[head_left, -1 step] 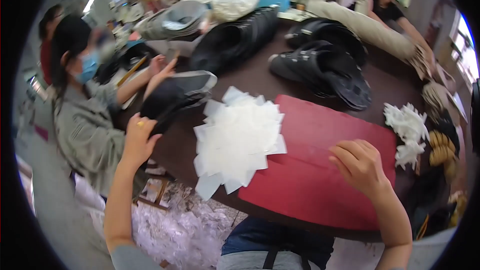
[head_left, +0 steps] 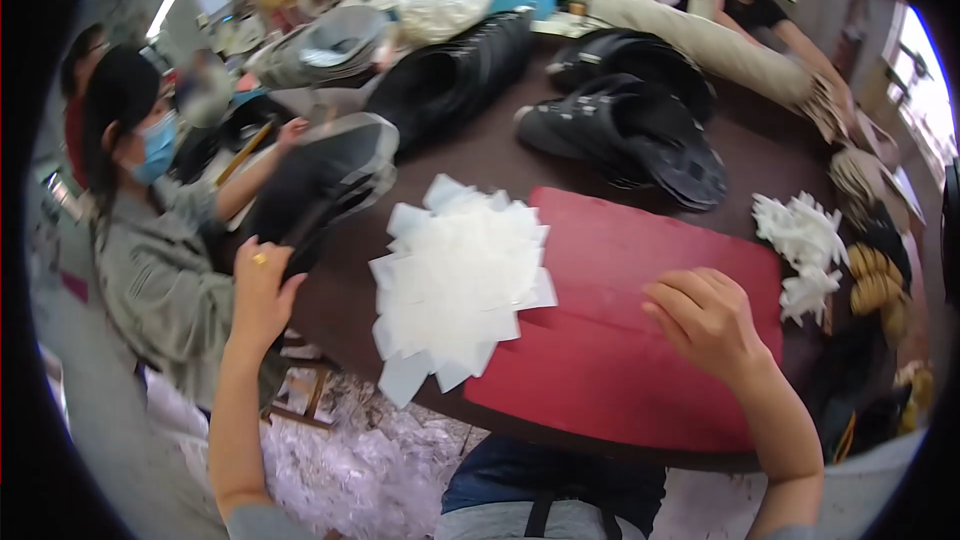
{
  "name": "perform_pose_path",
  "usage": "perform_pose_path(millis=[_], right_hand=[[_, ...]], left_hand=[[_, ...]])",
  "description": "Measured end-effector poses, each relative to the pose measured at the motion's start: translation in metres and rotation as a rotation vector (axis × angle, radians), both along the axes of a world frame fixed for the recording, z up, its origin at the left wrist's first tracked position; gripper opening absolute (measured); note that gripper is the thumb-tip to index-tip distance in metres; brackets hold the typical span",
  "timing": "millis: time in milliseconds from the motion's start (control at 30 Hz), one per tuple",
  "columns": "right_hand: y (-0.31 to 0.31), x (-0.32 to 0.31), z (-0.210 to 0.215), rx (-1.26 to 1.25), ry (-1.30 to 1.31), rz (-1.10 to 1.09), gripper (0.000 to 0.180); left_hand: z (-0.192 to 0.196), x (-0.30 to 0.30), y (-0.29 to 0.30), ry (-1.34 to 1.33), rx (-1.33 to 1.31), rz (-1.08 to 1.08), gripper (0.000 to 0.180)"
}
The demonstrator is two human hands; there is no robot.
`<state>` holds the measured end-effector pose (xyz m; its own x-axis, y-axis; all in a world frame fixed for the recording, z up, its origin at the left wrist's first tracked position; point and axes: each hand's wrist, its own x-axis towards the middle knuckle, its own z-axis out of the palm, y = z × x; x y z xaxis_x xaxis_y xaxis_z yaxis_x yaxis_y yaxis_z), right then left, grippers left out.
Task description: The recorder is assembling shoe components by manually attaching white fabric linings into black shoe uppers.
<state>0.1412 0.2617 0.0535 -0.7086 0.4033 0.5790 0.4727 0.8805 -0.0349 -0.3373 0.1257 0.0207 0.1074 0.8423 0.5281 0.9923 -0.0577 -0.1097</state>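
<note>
My left hand (head_left: 262, 292) is closed on the near end of a black shoe upper (head_left: 290, 202) with a pale, see-through edging at its far end. The piece is held tilted over the left side of the table, and motion blurs it. Over a red board (head_left: 640, 380) hovers my right hand (head_left: 708, 320), its fingers curled together. Whatever it may pinch is hidden. Between my hands a fanned pile of white sheets (head_left: 455, 280) lies partly on the board's left edge.
Stacked black uppers (head_left: 625, 130) and a long black stack (head_left: 450, 80) lie farther back. White scraps (head_left: 800, 250) sit right of the board. A masked co-worker (head_left: 150, 240) is close on my left; another person (head_left: 765, 10) stands at the far right. Plastic wrap (head_left: 365, 470) covers floor below.
The view has swung slightly to the right. My left hand and the black upper have shifted left and tilted a little. The co-worker's hands have drawn back near its far end.
</note>
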Motion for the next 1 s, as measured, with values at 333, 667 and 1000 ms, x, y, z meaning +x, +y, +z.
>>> perform_pose_path(millis=[333, 667, 1000], right_hand=[[0.185, 0.057, -0.049, -0.204, 0.150, -0.416, 0.020], [0.250, 0.063, -0.076, -0.603, 0.189, -0.456, 0.019], [0.215, 0.105, 0.113, -0.060, 0.352, -0.175, 0.024]], left_hand=[[0.004, 0.034, 0.067, -0.112, -0.547, 0.394, 0.051], [0.002, 0.267, 0.272, -0.095, -0.141, -0.688, 0.049], [0.001, 0.267, 0.300, -1.207, -0.630, -0.732, 0.048]])
